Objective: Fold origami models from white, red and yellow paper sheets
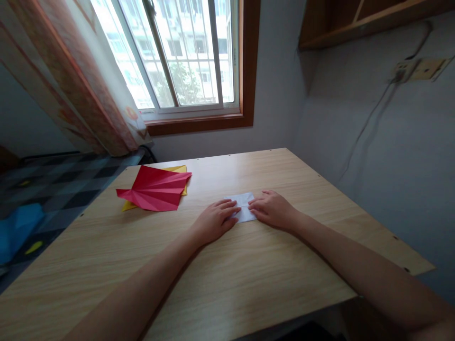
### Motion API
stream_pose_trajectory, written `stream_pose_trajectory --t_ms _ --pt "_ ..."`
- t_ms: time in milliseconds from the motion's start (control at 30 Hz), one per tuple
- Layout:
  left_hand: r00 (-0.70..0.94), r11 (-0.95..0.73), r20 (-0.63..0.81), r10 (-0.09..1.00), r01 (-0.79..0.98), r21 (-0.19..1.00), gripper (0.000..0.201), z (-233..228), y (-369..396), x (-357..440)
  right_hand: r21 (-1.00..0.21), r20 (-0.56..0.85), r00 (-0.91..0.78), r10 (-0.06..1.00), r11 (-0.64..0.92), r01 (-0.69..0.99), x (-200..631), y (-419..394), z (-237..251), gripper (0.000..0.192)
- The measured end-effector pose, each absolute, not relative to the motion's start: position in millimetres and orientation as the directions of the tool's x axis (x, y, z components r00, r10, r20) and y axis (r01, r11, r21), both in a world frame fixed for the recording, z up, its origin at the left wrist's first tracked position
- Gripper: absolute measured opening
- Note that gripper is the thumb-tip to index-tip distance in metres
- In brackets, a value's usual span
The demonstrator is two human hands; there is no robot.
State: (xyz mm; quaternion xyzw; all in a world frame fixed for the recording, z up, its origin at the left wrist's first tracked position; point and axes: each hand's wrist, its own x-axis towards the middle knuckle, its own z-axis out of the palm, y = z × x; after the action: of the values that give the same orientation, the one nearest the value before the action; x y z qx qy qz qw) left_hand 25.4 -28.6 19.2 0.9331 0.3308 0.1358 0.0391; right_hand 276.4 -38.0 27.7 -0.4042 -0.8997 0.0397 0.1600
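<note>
**Two hands flatten a small white paper on the desk**

Two hands press on one small folded white paper (244,207) near the middle of the wooden desk (249,284). The left hand (214,221) lies palm down with its fingers (227,206) stretched flat onto the paper's left edge. The right hand (272,208) mirrors it, its fingers laid flat over the right edge. Neither hand grips anything; both only bear down on the sheet, and their fingertips nearly meet over it.

Judging by this pose, a fold is being flattened or a crease sharpened. The paper seems already folded at least once, though its layers are too small to tell apart. A next move would call for keeping the edges lined up while one hand pins the sheet and the other lifts a flap.

Well apart to the left, a creased red paper (156,189) lies on top of a yellow paper (177,169). Beyond the desk are a window (185,52) and a patterned curtain (71,76).
</note>
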Motion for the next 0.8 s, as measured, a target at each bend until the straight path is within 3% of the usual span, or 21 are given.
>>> stream_pose_trajectory --t_ms 467,800 --pt "0.731 -0.759 0.204 0.651 0.637 0.138 0.047 15.6 -28.5 23.6 -0.187 0.245 -0.617 0.748 0.661 0.727 278.0 -37.6 29.7 0.028" --pt "0.712 -0.758 0.268 0.649 0.634 0.152 0.037 16.0 -29.9 23.5 -0.209 0.333 -0.565 0.755 0.643 0.737 277.5 -36.4 22.2 0.028"
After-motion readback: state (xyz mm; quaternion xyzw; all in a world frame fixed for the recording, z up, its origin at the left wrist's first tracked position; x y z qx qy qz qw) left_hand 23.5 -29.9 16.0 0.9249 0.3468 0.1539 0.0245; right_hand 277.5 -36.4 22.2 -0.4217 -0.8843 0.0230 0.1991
